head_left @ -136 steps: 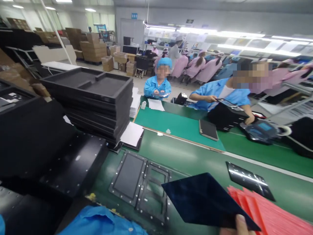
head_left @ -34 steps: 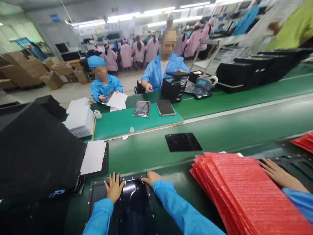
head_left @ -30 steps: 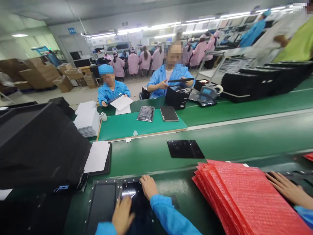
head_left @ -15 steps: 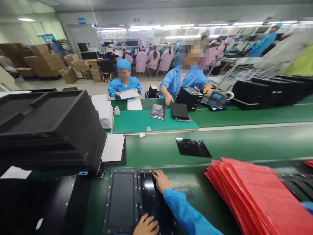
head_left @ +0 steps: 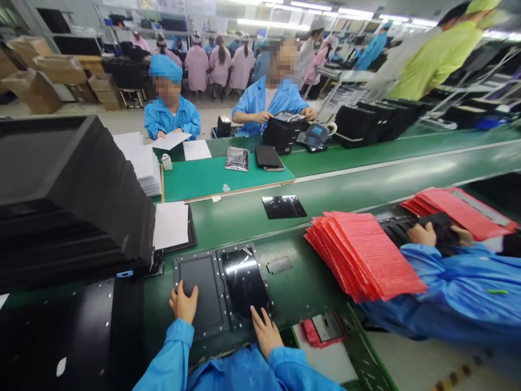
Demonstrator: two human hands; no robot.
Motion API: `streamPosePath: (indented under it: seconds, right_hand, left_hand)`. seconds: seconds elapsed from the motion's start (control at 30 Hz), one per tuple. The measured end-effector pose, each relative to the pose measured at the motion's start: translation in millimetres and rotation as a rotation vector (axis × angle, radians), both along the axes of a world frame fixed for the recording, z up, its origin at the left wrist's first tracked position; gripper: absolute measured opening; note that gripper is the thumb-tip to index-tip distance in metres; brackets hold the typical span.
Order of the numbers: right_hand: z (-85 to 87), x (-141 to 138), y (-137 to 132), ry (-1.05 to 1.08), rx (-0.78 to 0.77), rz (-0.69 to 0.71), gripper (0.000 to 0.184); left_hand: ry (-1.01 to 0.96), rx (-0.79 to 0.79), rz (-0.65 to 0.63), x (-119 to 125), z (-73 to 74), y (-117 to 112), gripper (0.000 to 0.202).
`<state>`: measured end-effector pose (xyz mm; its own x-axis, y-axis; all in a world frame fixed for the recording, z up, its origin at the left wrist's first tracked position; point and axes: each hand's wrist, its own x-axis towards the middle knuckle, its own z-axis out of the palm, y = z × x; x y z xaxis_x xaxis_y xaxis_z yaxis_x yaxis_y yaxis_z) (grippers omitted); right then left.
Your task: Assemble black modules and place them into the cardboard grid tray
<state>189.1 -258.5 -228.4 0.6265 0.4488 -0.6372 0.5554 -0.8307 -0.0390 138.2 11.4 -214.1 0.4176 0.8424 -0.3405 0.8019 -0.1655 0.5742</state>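
Note:
A black riveted jig with two compartments lies on the green conveyor in front of me. My left hand rests open on the lower edge of its left compartment, on the dark pad. My right hand lies open at the lower edge of the right compartment, its fingertips just below a glossy black panel. Neither hand holds anything. A co-worker's hand lies on a black tray beyond a stack of red bubble bags.
A tall stack of black foam trays rises to my left, and white paper lies beside it. Another glossy black panel sits on the conveyor. Beyond is a green mat, with seated co-workers behind it.
The view has swung and tilted down. My left hand has moved from the glossy panel to the left compartment, and my right hand has drawn back to the jig's lower edge. A co-worker's blue-sleeved arm now fills the lower right.

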Motion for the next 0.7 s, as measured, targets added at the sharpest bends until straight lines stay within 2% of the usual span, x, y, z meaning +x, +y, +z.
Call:
streamPosePath:
  seconds: [0.1,0.17,0.23,0.27,0.33,0.4,0.47,0.57,0.7]
  right_hand:
    - [17.0,12,5,0.091,0.118,-0.052,0.07]
    - [24.6,25,7,0.232,0.346,-0.174,0.058]
    - [25.2,42,13,0.438,0.674,-0.397,0.058]
    - [22.6,52,16,0.523,0.831,-0.521,0.061]
    - [12.4,73,23,0.553,1.05,-0.753,0.065]
    - [-1.9,93,27,0.472,1.12,-0.895,0.066]
    - [-16.4,110,26,0.417,1.121,-0.969,0.064]
    - [-30.5,126,21,0.434,1.149,-1.007,0.065]
    - [-28.3,133,20,0.419,1.174,-1.047,0.057]
  left_hand:
    - [-0.317,-0.04,0.025,-12,30.8,-15,0.058]
    - [-0.583,-0.113,0.008,-23,43.0,-38,0.061]
    - [-0.684,-0.226,-0.115,-27,47.4,-71,0.061]
    - [-0.643,-0.278,-0.227,-25,47.6,-89,0.061]
    - [-0.415,-0.35,-0.507,-16,47.0,-122,0.062]
    - [-0.119,-0.362,-0.757,-6,48.6,-144,0.064]
    - [0.095,-0.339,-0.893,-1,53.7,-156,0.066]
    - [0.216,-0.309,-0.891,-5,62.8,-160,0.06]
    - [0.262,-0.301,-0.79,-12,62.2,-163,0.058]
